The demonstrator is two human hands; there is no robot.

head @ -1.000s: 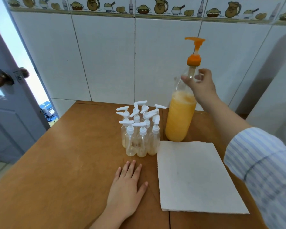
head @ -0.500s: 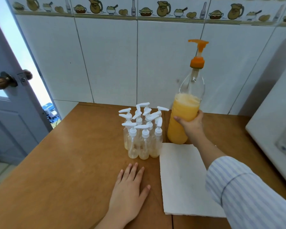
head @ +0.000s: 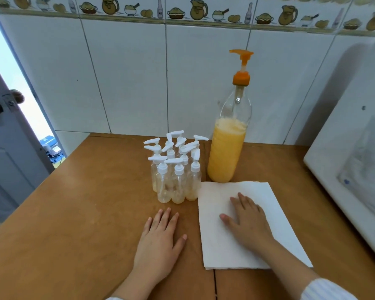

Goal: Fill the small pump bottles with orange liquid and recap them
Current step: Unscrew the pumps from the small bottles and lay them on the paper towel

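Note:
Several small clear pump bottles (head: 175, 178) with white pump caps stand clustered near the middle of the wooden table (head: 85, 213). Right beside them stands a tall clear bottle (head: 227, 146), about half full of orange liquid, with an orange pump on top. My left hand (head: 160, 241) lies flat on the table in front of the small bottles, fingers straight. My right hand (head: 247, 219) rests flat on a white paper towel (head: 288, 234) spread in front of the tall bottle. Neither hand holds anything.
A white appliance (head: 351, 169) stands at the table's right edge. A white tiled wall (head: 139, 72) runs behind the table. At the left a grey door (head: 4, 137) with a round knob stands ajar.
My right hand has let go of the tall orange bottle and come down flat onto the paper towel. The left hand has stayed flat on the table.

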